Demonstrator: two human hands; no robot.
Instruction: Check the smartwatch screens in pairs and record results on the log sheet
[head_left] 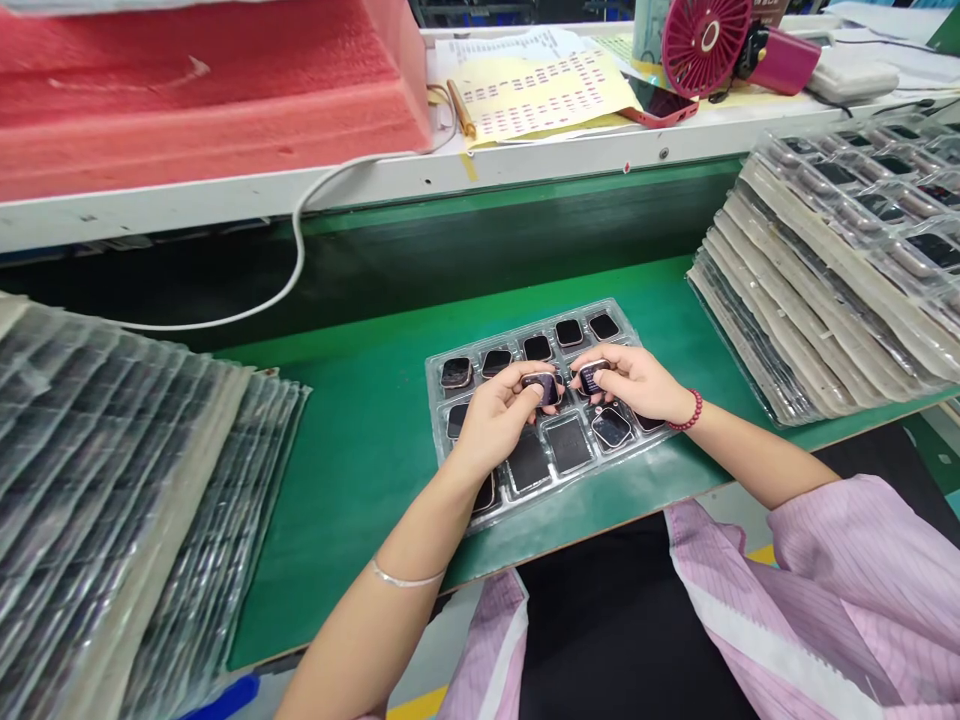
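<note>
A clear plastic tray (442,440) lies on the green bench mat, its pockets holding several small square watch bodies with dark screens. My left hand (495,415) is over the tray's middle, fingers pinched on one watch body (541,387). My right hand (634,382), with a red bead bracelet on its wrist, holds a second watch body (592,375) just to the right. The two pieces are close together above the tray. Some near pockets of the tray look empty.
Tall stacks of the same clear trays stand at the left (112,480) and at the right (840,260). On the raised shelf behind are pink foam (202,90), yellow label sheets (540,95), a pink fan (709,40) and a white cable (300,240).
</note>
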